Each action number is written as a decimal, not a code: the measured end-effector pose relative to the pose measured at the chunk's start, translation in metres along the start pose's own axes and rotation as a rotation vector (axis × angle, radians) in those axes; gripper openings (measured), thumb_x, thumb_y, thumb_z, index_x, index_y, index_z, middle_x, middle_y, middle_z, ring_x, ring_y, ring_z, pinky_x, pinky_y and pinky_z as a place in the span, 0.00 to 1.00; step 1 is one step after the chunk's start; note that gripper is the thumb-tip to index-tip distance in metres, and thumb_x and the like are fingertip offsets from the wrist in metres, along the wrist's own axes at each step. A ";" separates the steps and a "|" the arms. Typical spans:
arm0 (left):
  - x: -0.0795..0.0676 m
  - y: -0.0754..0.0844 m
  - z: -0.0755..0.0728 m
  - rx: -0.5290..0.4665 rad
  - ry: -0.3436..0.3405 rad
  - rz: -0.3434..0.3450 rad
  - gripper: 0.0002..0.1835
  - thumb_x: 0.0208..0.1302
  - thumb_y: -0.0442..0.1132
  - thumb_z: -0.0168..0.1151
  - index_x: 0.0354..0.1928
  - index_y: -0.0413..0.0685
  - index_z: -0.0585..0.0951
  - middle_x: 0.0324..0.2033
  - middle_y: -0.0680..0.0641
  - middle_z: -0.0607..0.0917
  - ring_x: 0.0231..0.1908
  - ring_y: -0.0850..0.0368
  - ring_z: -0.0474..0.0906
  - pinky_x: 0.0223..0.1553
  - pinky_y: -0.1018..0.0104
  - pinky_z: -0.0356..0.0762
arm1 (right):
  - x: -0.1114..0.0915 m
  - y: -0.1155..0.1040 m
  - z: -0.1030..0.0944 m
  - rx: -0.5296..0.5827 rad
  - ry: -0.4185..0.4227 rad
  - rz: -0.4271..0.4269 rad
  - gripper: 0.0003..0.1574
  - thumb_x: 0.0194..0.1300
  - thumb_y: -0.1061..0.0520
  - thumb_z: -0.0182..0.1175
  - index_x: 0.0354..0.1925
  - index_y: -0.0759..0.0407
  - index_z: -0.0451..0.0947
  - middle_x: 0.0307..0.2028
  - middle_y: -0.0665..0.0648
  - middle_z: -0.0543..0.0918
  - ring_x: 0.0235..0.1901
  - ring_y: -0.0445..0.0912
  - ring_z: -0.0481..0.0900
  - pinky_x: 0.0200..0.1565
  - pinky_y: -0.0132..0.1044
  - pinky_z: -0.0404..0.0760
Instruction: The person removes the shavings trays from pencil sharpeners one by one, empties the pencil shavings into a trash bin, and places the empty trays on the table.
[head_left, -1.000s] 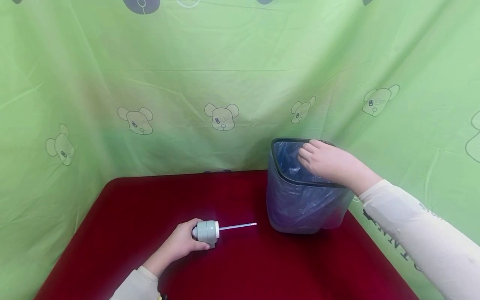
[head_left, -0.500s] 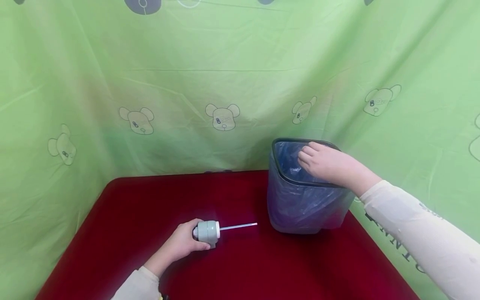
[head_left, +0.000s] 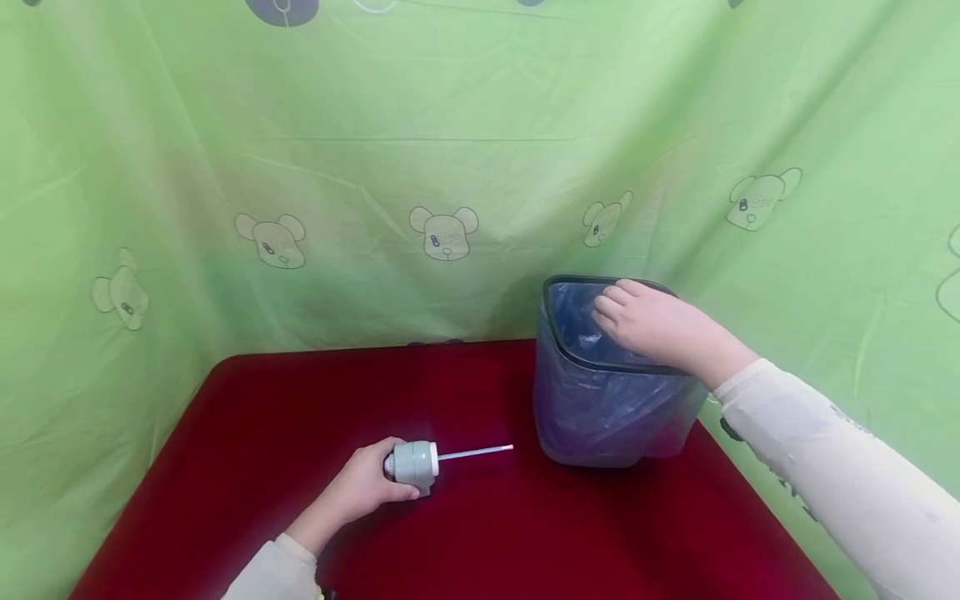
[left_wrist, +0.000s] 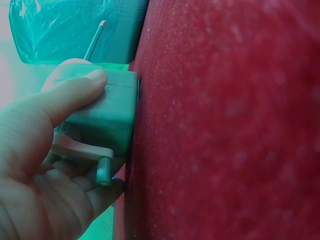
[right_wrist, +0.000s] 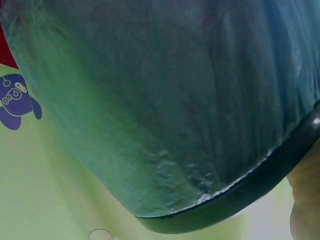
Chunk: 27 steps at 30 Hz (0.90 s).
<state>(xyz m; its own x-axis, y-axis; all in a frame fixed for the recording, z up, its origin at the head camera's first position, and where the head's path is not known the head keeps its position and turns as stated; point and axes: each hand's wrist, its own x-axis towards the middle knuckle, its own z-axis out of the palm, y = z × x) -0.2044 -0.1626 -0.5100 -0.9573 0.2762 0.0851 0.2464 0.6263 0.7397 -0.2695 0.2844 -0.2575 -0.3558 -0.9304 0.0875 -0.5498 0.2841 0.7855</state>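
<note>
My left hand (head_left: 367, 483) grips a grey-green hand-crank pencil sharpener (head_left: 415, 463) on the red-covered table, thumb on the near side. A thin pencil (head_left: 476, 452) sticks out of its front, pointing right towards the bin. In the left wrist view the thumb presses the body of the sharpener (left_wrist: 107, 112), and its crank handle (left_wrist: 104, 170) hangs over the palm. My right hand (head_left: 645, 325) hangs over the mouth of a lined waste bin (head_left: 600, 417), fingers bent downward inside the rim. Those fingertips are hidden, so I cannot tell whether they hold anything.
The bin's dark rim (right_wrist: 225, 210) and bluish plastic liner (right_wrist: 165, 100) fill most of the right wrist view. A green curtain (head_left: 360, 167) printed with bear heads closes in the back and both sides of the red table (head_left: 300, 408).
Both hands stay nearly in place. The right forearm shifts slightly; the sharpener, pencil and bin keep their positions.
</note>
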 end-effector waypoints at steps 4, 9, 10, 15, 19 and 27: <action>0.001 0.000 0.000 -0.002 0.004 -0.003 0.35 0.41 0.48 0.86 0.54 0.51 0.81 0.38 0.55 0.85 0.36 0.60 0.78 0.39 0.61 0.77 | -0.004 0.000 0.003 0.024 -0.036 0.048 0.17 0.63 0.70 0.59 0.52 0.70 0.80 0.47 0.66 0.82 0.47 0.60 0.78 0.56 0.52 0.76; 0.001 0.001 0.000 -0.005 -0.001 -0.004 0.36 0.41 0.48 0.86 0.54 0.51 0.81 0.38 0.54 0.85 0.37 0.59 0.78 0.39 0.61 0.77 | -0.009 0.000 0.004 0.050 -0.034 0.077 0.19 0.62 0.70 0.61 0.52 0.69 0.81 0.49 0.66 0.82 0.49 0.60 0.79 0.58 0.53 0.76; 0.001 0.001 0.000 -0.005 -0.002 -0.007 0.36 0.41 0.48 0.86 0.54 0.51 0.81 0.38 0.54 0.85 0.37 0.59 0.78 0.39 0.61 0.77 | -0.009 0.000 0.004 0.057 -0.032 0.081 0.19 0.62 0.69 0.62 0.52 0.69 0.80 0.49 0.66 0.82 0.49 0.60 0.79 0.58 0.53 0.76; 0.000 0.001 0.000 0.004 -0.002 -0.011 0.36 0.41 0.48 0.86 0.54 0.51 0.81 0.39 0.54 0.85 0.37 0.59 0.78 0.39 0.61 0.78 | -0.014 0.000 0.007 0.159 0.005 0.134 0.25 0.54 0.65 0.69 0.52 0.69 0.79 0.49 0.66 0.82 0.50 0.61 0.79 0.59 0.55 0.76; 0.000 0.000 0.000 0.004 0.002 -0.012 0.35 0.41 0.47 0.86 0.54 0.51 0.81 0.39 0.54 0.85 0.37 0.59 0.78 0.40 0.61 0.78 | -0.017 0.000 0.009 0.295 0.053 0.202 0.32 0.46 0.61 0.75 0.51 0.69 0.79 0.49 0.65 0.82 0.51 0.62 0.79 0.60 0.56 0.75; 0.000 -0.001 0.001 0.010 0.003 -0.007 0.36 0.41 0.48 0.86 0.54 0.52 0.81 0.38 0.55 0.85 0.37 0.59 0.78 0.39 0.60 0.78 | -0.021 0.001 0.007 0.367 0.072 0.265 0.36 0.43 0.58 0.79 0.51 0.69 0.79 0.48 0.65 0.81 0.50 0.62 0.80 0.59 0.57 0.75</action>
<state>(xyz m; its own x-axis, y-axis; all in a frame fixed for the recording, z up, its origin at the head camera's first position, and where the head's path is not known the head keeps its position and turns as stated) -0.2048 -0.1623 -0.5113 -0.9594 0.2698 0.0822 0.2416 0.6355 0.7334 -0.2678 0.3055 -0.2624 -0.4738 -0.8247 0.3089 -0.6831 0.5655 0.4621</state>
